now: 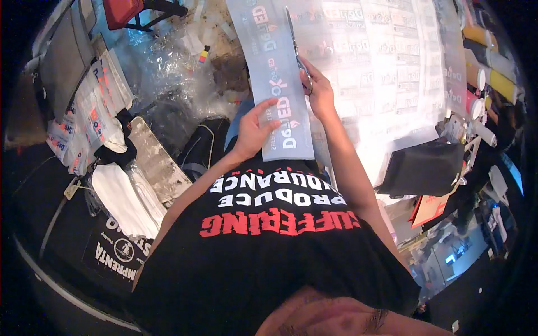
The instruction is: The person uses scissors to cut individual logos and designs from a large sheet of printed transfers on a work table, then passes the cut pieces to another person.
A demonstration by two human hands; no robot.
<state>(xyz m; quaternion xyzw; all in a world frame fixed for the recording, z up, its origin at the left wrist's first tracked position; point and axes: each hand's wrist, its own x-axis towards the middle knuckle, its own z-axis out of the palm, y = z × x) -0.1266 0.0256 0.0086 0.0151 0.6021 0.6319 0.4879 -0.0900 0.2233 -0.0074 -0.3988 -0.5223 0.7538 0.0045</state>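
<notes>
A long strip of translucent printed film [269,59] hangs over the near edge of the work surface, its lower end against my black T-shirt [269,269]. My right hand [320,88] grips a pair of metal scissors [293,35] by the handles, blades pointing away along the strip's right edge. The blades look nearly closed. My left hand [257,128] rests at the strip's left side, fingers spread, thumb and fingertips over the print; whether it pinches the film I cannot tell. A wide printed sheet [378,71] lies brightly lit to the right.
Crumpled clear plastic [168,71] covers the floor at left, near a red seat [122,12]. Printed film pieces [90,122], a stained board [155,159] and white folded material [122,201] lie lower left. A black folded item [422,168] and several colored rolls [475,105] are at right.
</notes>
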